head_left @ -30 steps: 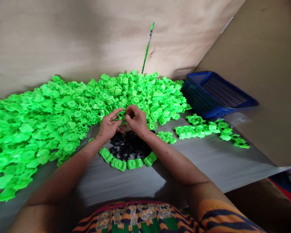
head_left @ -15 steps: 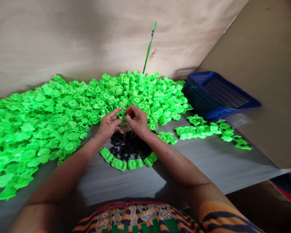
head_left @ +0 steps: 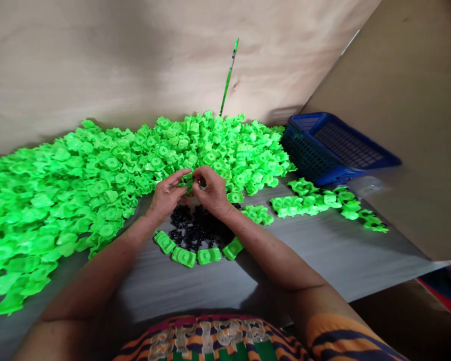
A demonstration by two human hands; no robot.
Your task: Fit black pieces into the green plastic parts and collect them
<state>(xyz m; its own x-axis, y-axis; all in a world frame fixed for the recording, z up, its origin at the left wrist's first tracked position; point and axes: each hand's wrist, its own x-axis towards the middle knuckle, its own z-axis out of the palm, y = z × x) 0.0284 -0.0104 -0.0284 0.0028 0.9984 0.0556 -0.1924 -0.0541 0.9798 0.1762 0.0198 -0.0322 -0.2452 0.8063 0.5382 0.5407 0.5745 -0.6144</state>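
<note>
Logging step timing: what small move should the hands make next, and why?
Probably press the black piece into the green piece: the left hand holds the green piece, the right hand is at the black piece, and whether it's seated is too small to tell.

The single head view looks forward and down from near above the worktop (head_left: 342, 255), which crosses mid-frame.

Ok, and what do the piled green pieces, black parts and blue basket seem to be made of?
Green pieces: probably moulded plastic, fairly glossy, from the thin shaped shells and bright highlights.
Black parts: perhaps plastic, faintly shiny from small glints, but too small to rule out metal.
Blue basket: likely plastic, slight sheen, judging by its moulded-looking lattice walls.
</note>
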